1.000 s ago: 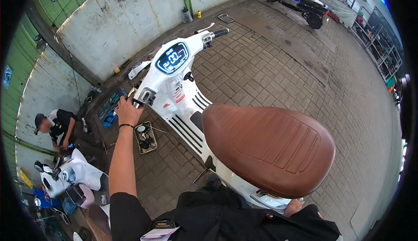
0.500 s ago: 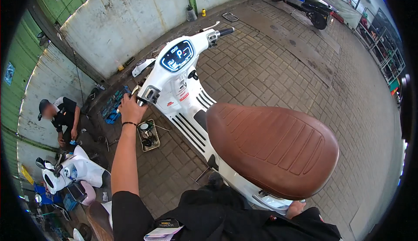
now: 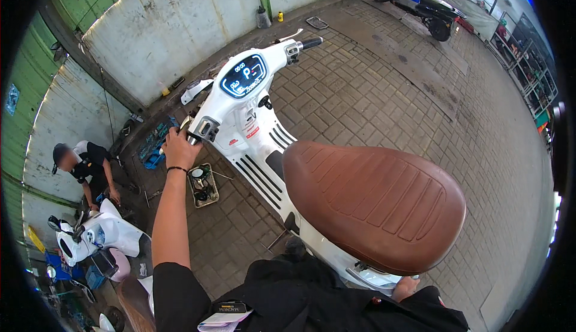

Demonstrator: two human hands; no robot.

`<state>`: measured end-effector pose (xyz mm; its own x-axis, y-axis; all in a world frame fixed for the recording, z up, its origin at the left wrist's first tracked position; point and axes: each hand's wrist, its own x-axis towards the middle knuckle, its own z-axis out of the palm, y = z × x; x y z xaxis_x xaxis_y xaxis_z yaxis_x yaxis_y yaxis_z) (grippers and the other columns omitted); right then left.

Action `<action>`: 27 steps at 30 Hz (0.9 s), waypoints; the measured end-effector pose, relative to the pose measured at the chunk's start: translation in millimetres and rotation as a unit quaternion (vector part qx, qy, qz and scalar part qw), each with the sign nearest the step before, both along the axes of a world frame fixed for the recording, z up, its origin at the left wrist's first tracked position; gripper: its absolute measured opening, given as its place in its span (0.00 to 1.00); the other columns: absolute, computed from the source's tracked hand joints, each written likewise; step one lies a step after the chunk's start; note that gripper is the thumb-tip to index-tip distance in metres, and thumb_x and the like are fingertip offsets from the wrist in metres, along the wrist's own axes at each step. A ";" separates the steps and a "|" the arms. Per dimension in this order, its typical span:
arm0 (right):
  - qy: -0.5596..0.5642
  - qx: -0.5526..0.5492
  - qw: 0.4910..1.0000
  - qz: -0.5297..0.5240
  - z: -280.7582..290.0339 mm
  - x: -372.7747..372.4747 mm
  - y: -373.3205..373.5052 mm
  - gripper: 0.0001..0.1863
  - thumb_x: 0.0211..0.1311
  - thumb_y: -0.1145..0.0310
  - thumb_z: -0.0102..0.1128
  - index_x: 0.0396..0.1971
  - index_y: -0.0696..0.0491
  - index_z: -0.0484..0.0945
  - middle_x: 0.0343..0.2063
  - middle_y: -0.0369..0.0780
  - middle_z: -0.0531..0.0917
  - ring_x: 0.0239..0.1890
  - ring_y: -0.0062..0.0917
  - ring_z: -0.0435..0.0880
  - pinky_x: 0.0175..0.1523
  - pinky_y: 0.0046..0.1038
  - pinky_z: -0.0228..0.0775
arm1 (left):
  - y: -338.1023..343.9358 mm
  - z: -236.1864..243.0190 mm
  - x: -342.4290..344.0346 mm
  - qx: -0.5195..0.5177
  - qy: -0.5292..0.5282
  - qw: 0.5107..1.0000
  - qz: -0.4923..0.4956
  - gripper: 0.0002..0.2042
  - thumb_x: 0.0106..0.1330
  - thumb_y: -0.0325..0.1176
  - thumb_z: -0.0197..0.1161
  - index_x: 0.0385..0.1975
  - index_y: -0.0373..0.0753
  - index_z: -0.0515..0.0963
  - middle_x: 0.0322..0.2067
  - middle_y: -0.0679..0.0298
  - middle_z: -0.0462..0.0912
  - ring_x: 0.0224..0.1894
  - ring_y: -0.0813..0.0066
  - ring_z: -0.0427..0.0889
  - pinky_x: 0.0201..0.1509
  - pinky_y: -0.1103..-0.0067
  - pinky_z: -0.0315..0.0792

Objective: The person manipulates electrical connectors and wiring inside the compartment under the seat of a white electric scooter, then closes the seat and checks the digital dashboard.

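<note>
A white scooter (image 3: 307, 236) with a brown seat (image 3: 378, 206) stands in front of me, its lit dash display (image 3: 243, 77) between the handlebars. My left hand (image 3: 179, 151), with a dark band at the wrist, is wrapped round the left handlebar grip (image 3: 193, 139), beside the brake lever. Behind the seat, my right hand (image 3: 406, 287) is closed at the grab rail (image 3: 384, 285); the seat and the rail hide part of its fingers. The right handlebar grip (image 3: 312, 43) is untouched.
Left of the scooter lie a parts tray (image 3: 204, 195) and a blue toolbox (image 3: 157, 146). A co-worker (image 3: 90, 164) leans over another white scooter (image 3: 111, 230). A dark scooter (image 3: 420, 5) is parked far right, near a metal rack (image 3: 531, 71). A wall (image 3: 168, 32) runs along the far side.
The co-worker at the left has leaned forward and reached lower toward the other white scooter. My hands keep their places on the scooter, which has hardly shifted in view.
</note>
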<state>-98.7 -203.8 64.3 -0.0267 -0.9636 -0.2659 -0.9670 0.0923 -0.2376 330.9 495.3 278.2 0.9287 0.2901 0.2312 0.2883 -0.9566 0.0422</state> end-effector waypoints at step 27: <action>0.019 -0.013 0.999 0.029 5.5 -3.5 2.8 0.33 0.61 0.50 0.63 0.59 0.56 0.70 0.52 0.61 0.81 0.57 0.59 0.78 0.61 0.51 0.70 | 1.6 -1.0 2.1 -0.003 0.003 1.000 -0.005 0.31 0.53 0.48 0.76 0.57 0.43 0.80 0.56 0.53 0.73 0.61 0.51 0.73 0.63 0.54 0.68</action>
